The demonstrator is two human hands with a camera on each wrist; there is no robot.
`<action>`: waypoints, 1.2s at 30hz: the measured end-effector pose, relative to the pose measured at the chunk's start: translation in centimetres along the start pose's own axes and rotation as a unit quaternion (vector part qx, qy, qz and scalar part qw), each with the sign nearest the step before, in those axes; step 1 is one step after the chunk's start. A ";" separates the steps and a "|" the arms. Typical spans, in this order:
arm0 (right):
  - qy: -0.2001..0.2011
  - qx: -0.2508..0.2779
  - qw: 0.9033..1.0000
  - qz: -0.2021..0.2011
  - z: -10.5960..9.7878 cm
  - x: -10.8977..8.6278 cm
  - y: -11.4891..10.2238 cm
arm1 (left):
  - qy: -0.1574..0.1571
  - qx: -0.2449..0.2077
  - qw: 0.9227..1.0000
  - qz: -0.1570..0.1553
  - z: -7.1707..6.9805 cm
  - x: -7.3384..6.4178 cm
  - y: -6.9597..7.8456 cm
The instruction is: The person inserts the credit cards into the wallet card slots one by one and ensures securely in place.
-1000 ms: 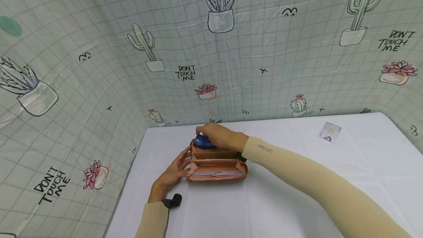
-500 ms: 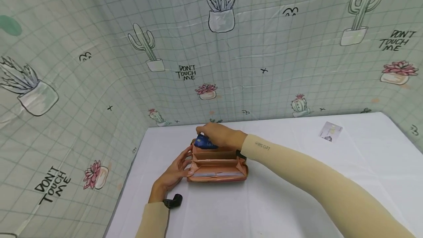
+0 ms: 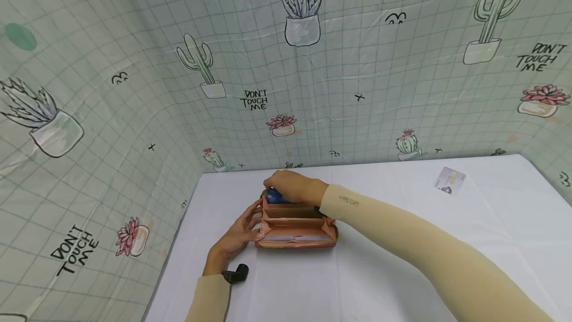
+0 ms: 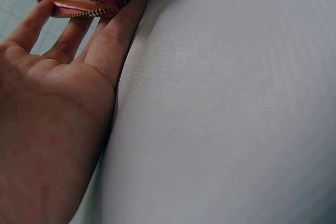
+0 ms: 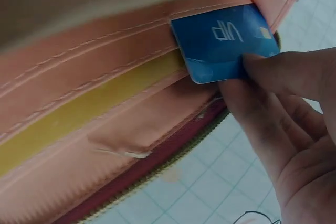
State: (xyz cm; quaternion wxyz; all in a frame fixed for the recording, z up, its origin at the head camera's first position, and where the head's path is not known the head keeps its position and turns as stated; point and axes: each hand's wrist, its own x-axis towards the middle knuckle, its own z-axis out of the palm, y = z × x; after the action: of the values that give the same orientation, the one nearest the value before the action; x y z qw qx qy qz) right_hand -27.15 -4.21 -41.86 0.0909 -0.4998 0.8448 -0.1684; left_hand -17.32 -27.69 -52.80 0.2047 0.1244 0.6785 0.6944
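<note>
An orange-pink zip wallet (image 3: 296, 245) lies spread on the white table, its compartments facing up. At its left end my left hand (image 3: 236, 235) rests with extended fingers; in the left wrist view their fingertips touch the wallet's zipped edge (image 4: 79, 12). My right hand (image 3: 292, 186) reaches over the back of the wallet. Between thumb and fingers it pinches a blue card (image 5: 220, 40) marked "VIP", which lies over the stitched card slots near one end of the wallet. From the head, the right hand hides much of the blue card (image 3: 273, 196).
Another card (image 3: 450, 181), pale with a gold chip, lies at the back right of the table (image 3: 393, 262). Other cards or papers (image 3: 281, 238) show in the wallet's front section. A printed cloth (image 3: 339, 63) hangs behind and at the left.
My right hand has shifted slightly left and down with the blue card, and less of the card shows from the head. The left hand stays at the wallet's left end.
</note>
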 end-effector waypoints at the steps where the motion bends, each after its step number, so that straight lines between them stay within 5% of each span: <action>1: -0.004 -0.001 1.000 -0.002 0.0 0.1 0.0 | 0.000 0.003 1.000 0.000 0.0 0.0 0.0; 10: -0.009 0.055 0.998 0.025 0.2 -0.6 0.9 | 0.001 0.008 1.000 -0.005 -0.1 0.0 -0.2; 22: -0.021 0.044 0.999 0.003 -0.3 -0.5 0.7 | 0.008 0.006 1.000 -0.017 0.0 0.0 -0.1; 36: -0.038 0.095 0.995 0.001 -0.7 -0.2 1.2 | 0.006 0.013 1.000 -0.007 0.0 -0.1 -0.3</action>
State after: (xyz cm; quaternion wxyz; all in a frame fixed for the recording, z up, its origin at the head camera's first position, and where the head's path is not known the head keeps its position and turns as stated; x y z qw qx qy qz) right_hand -28.27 -3.40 -41.63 0.1699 -0.4944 0.8213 -0.2285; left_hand -17.17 -27.75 -53.10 0.2038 0.1175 0.6897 0.6848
